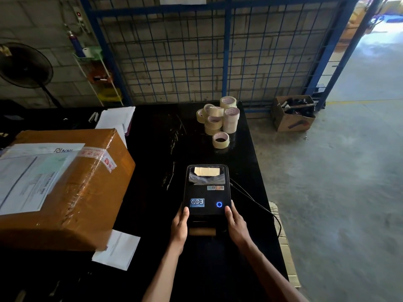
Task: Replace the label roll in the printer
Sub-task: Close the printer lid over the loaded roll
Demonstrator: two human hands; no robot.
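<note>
Both hands are on the printer [207, 190], which sits on our black table [152, 138] near its right edge. Our left hand [180, 225] grips the printer's left front corner, thumb on the lid and fingers wrapped down the side. Our right hand [234, 224] does the same at the right front corner, thumb resting just below the glowing blue button [219, 204]. We see a brown cardboard core [202, 231] lying crosswise between the two hands, just in front of the printer; whether it touches the housing we cannot tell. A cable [257, 203] leaves the printer's right side and drops over the table edge. Well behind the printer stands a pile of tape rolls [218, 118]. A large taped carton [65, 188] sits to the left, with loose papers [117, 249] beside it.
</note>
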